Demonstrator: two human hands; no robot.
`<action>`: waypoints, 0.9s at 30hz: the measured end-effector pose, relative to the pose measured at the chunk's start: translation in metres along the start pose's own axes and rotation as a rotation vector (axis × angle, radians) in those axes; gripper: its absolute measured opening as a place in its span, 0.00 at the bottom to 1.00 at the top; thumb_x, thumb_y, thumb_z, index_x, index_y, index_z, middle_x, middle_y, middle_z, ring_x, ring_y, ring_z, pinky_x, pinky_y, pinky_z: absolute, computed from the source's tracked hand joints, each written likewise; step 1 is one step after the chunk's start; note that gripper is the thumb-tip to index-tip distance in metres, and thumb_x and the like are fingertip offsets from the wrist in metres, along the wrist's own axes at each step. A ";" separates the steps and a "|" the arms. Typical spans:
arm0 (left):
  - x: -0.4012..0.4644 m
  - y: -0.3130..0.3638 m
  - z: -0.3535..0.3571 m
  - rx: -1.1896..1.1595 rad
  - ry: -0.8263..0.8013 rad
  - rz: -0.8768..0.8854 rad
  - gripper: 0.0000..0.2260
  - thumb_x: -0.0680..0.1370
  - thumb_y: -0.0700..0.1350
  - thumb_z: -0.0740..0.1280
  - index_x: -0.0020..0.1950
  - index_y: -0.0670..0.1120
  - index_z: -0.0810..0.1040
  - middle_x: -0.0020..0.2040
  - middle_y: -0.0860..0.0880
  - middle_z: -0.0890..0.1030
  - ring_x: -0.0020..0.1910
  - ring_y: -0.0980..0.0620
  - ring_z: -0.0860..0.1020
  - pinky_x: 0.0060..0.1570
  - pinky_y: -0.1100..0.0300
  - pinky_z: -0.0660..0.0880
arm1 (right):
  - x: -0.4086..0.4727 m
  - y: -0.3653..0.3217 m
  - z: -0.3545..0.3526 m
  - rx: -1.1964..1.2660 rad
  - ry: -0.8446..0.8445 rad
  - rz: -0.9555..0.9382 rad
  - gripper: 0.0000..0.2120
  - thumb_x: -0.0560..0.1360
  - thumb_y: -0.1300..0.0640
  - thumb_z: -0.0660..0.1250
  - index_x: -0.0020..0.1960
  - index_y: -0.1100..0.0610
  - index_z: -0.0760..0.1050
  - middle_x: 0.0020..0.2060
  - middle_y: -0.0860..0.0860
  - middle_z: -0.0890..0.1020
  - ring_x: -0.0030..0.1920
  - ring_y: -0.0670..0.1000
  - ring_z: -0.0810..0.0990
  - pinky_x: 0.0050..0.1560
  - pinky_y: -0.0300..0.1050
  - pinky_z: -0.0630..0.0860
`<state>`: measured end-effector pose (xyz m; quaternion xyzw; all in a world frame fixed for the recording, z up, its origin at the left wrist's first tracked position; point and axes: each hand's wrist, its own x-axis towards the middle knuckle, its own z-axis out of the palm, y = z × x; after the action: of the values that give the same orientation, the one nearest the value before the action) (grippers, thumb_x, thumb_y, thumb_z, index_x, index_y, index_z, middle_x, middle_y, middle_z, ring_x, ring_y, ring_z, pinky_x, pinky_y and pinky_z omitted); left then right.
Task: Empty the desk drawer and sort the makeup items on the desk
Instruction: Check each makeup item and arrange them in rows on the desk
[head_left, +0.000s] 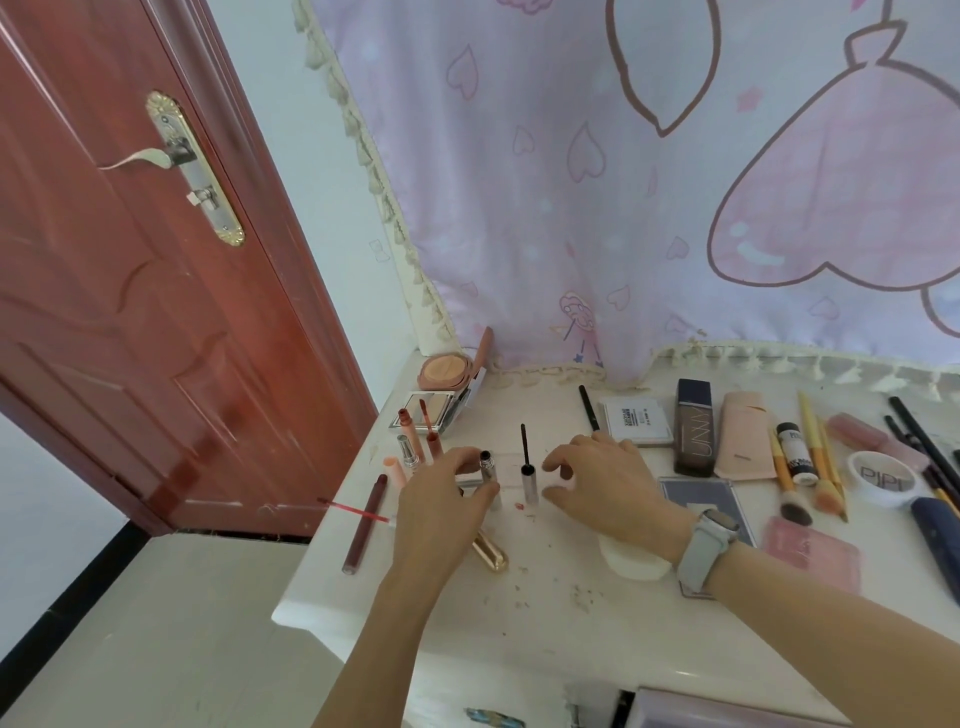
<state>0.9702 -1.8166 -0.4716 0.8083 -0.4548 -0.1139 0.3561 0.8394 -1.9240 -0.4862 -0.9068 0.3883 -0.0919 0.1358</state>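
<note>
Gold tube (491, 555) half hidden under left hand (441, 512), perhaps lipstick

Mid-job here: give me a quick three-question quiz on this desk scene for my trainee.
1. True or false: the silver tube with the black wand stands upright between the two hands.
2. Which wrist wears the watch?
3. The dark UNNY bottle lies: A) beside the pink tube B) on the floor C) in the left hand.

Key: 1 true; 2 the right, behind the right hand; 3 A.
</note>
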 end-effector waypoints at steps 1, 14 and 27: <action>-0.002 0.000 -0.001 -0.004 0.010 0.007 0.17 0.74 0.44 0.69 0.62 0.49 0.75 0.58 0.53 0.79 0.54 0.55 0.75 0.56 0.60 0.72 | 0.000 0.005 -0.003 -0.006 0.037 0.017 0.16 0.77 0.47 0.60 0.63 0.49 0.71 0.55 0.47 0.77 0.60 0.50 0.70 0.61 0.46 0.63; -0.044 0.005 -0.003 -0.103 0.232 0.118 0.12 0.74 0.40 0.69 0.57 0.48 0.77 0.53 0.57 0.75 0.54 0.52 0.75 0.58 0.54 0.72 | 0.017 0.023 -0.007 -0.327 0.078 0.200 0.16 0.76 0.61 0.56 0.63 0.60 0.65 0.54 0.56 0.79 0.55 0.58 0.77 0.58 0.49 0.67; -0.058 0.024 0.016 -0.173 0.193 0.283 0.09 0.75 0.42 0.67 0.53 0.54 0.76 0.45 0.66 0.74 0.47 0.67 0.74 0.45 0.75 0.70 | -0.037 0.052 -0.071 0.675 0.607 0.312 0.04 0.76 0.62 0.63 0.48 0.58 0.76 0.37 0.49 0.77 0.35 0.45 0.74 0.33 0.24 0.68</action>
<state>0.9139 -1.7844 -0.4751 0.7097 -0.5163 -0.0231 0.4787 0.7598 -1.9443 -0.4378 -0.6753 0.4902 -0.4519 0.3155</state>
